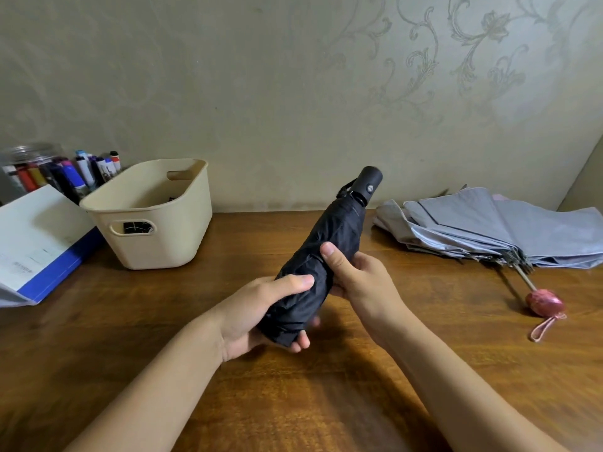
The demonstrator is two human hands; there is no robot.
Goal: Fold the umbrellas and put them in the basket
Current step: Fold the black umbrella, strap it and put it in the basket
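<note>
Over wooden table (156, 324), black umbrella (336, 236) in grip of left hand (257, 308) and right hand (362, 278).

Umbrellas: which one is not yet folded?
The grey umbrella with the pink handle, lying loose on the table. The black umbrella is rolled tight, gripped by left hand and right hand.

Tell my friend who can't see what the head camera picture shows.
Two hands grip a rolled-up black umbrella over a wooden table, the left hand at its lower end, the right hand at its middle. A cream basket stands to the left; a grey-blue umbrella with a pink handle lies loose on the right.
</note>
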